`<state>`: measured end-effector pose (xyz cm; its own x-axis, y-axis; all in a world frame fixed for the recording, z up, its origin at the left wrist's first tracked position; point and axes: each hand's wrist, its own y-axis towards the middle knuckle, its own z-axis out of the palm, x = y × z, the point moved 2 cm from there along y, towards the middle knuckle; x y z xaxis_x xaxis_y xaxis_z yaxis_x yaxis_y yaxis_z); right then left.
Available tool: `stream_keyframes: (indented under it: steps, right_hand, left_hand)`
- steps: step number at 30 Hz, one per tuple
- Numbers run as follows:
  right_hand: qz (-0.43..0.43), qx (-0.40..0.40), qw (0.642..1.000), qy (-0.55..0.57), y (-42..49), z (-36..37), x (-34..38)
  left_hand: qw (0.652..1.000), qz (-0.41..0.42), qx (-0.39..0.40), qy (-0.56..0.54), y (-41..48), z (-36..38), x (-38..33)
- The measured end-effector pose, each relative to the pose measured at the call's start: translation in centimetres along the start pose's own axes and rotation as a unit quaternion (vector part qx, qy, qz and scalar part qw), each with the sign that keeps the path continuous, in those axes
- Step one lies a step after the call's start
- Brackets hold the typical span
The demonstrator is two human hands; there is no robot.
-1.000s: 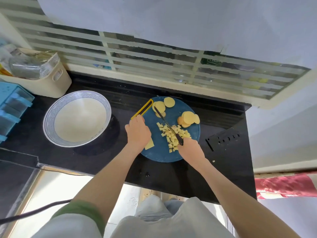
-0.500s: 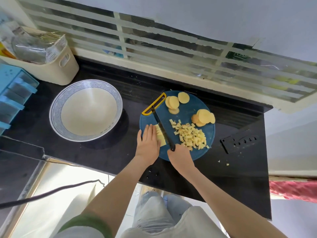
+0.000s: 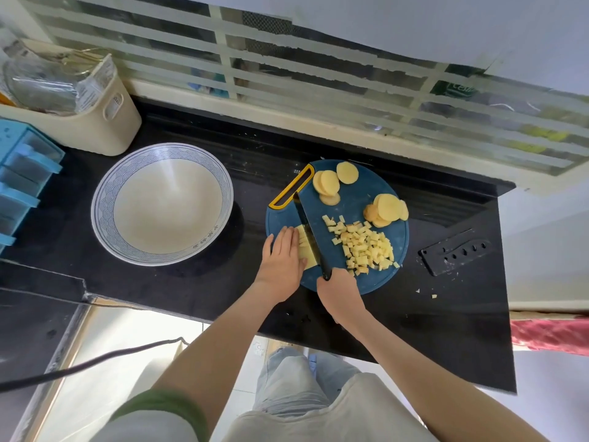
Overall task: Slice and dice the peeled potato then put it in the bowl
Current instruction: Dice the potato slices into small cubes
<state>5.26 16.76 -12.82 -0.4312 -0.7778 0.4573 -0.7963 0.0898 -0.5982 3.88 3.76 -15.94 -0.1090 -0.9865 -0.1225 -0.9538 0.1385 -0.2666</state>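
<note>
A round blue cutting board (image 3: 357,199) with a yellow handle lies on the black counter. On it sit a pile of diced potato (image 3: 366,247), two groups of round potato slices (image 3: 330,181) (image 3: 387,208), and a stack of potato strips (image 3: 306,250) at its left edge. My left hand (image 3: 282,260) presses flat on those strips with straight fingers. My right hand (image 3: 339,293) grips the handle of a black knife (image 3: 307,231), whose blade rests along the strips beside my left fingertips. The empty white bowl (image 3: 105,199) with a blue patterned rim stands to the left.
A black knife sheath (image 3: 455,252) lies right of the board, with a few potato bits (image 3: 425,293) near it. A cream basket (image 3: 105,122) and blue drawers (image 3: 19,173) stand at the far left. The counter's front edge runs just below my hands.
The knife swung from the diced pile on the right to the board's left side, beside the potato strips. My left hand flattened onto the strips. The view shifted closer.
</note>
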Motion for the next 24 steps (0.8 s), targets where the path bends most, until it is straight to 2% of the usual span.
stream_keyframes:
  steps: [6,16,21,24]
  right_hand:
    - [0.025,-0.009,0.999,0.018,0.1,0.7,-0.2]
    - [0.021,-0.033,0.999,-0.008,0.6,1.3,0.0]
    - [0.027,-0.017,0.999,0.008,1.0,0.9,-0.3]
    - [0.023,-0.012,0.999,-0.020,1.1,0.0,-1.1]
  left_hand:
    - [1.000,0.000,-0.001,0.009,0.1,0.6,-0.3]
    - [0.999,-0.005,-0.040,0.035,0.0,0.8,0.0]
    - [1.000,0.005,-0.002,0.023,0.0,0.8,-0.1]
    - [0.999,0.002,-0.001,0.032,0.0,0.5,-0.1]
